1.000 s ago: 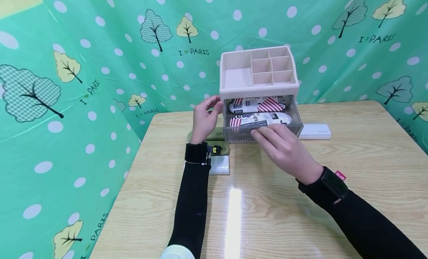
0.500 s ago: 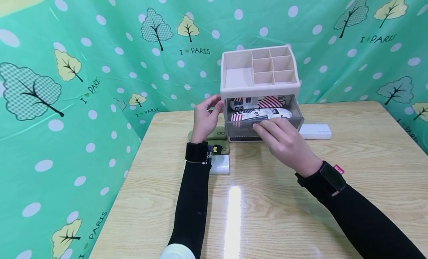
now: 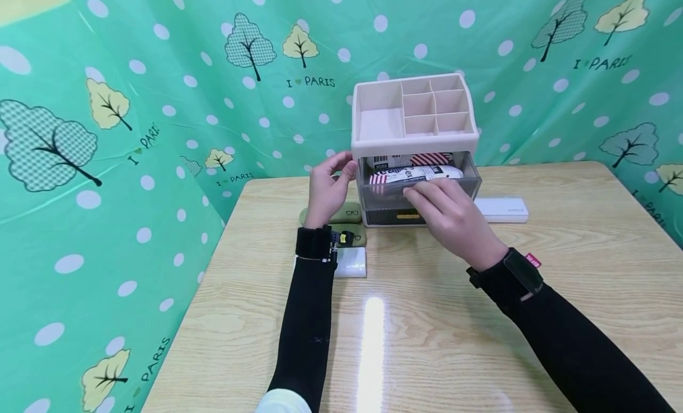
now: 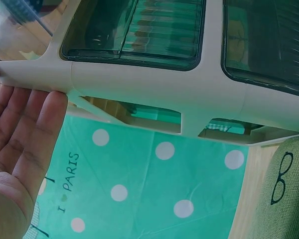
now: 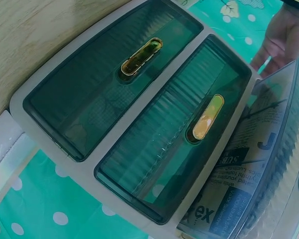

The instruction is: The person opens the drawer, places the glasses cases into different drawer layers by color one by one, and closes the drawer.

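Observation:
A white drawer organizer [image 3: 416, 146] stands at the back of the table, open compartments on top. Its upper translucent drawer [image 3: 389, 198] is partly pulled out and holds two rounded packages [image 3: 416, 173] printed like newspaper with red stripes. My right hand [image 3: 453, 220] has its fingers bent at the middle of that drawer's front; they cover the handle, and the thumb is hidden. My left hand [image 3: 329, 188] touches the organizer's left side. Its fingers lie fairly straight along the frame edge in the left wrist view. Two lower drawers [image 5: 174, 134] with gold handles are closed in the right wrist view.
Left of the organizer lie two green glasses cases [image 3: 349, 235] and a white box [image 3: 350, 262], partly behind the left wrist. Another flat white box [image 3: 501, 210] lies to its right. A green patterned cloth [image 3: 213, 75] hangs behind the wooden table [image 3: 437, 336].
My right hand has moved back with the upper drawer, which has slid farther into the organizer. The packages show less, and a lower drawer's gold handle has come into view. My left hand stays put.

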A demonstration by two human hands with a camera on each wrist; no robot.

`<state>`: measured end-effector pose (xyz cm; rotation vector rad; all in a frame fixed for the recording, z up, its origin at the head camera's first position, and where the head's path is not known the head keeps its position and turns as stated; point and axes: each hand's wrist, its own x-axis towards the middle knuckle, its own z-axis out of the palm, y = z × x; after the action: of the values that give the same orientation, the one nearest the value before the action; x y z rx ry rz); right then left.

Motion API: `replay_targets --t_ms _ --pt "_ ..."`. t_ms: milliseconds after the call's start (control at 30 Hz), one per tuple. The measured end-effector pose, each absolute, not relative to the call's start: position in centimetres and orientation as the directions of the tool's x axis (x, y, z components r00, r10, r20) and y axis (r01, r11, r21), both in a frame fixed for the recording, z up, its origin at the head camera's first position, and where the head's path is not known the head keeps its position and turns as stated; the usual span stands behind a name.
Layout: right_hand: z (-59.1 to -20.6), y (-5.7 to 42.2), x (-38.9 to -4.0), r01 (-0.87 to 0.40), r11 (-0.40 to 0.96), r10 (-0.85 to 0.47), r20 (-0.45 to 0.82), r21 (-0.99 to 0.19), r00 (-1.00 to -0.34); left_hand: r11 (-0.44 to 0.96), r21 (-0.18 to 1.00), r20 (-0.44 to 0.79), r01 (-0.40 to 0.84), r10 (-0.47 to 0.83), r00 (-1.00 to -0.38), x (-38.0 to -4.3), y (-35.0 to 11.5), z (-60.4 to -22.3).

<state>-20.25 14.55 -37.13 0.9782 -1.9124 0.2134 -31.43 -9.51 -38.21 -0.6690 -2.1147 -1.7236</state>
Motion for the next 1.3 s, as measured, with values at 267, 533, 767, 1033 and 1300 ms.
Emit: replay_targets --t_ms 267,533,767,1033,1300 --pt "-37.2 14.4 -21.2 -0.708 0.668 -0.528 0.817 0.229 -0.233 0.152 0.804 0.554 0.575 0.159 -0.817 -31.5 -9.6 -38.3" --pt "-37.2 14.3 -22.3 -0.706 0.671 -0.525 0.817 0.226 -0.237 0.146 0.808 0.551 0.571 0.157 -0.820 -31.5 -9.7 -38.3" --pt "-37.1 14.5 -22.7 -0.703 0.674 -0.529 0.813 0.228 -0.244 0.162 0.812 0.540 0.560 0.151 -0.828 -31.4 -9.5 -38.0" --pt "-37.0 14.5 -23.4 -0.693 0.690 -0.526 0.803 0.210 -0.280 0.192 0.817 0.527 0.544 0.137 -0.839 -30.1 -9.2 -37.0" --pt "-37.0 14.5 -24.2 -0.672 0.709 -0.520 0.801 0.213 -0.296 0.176 0.809 0.542 0.560 0.145 -0.828 -31.0 -9.4 -37.8"
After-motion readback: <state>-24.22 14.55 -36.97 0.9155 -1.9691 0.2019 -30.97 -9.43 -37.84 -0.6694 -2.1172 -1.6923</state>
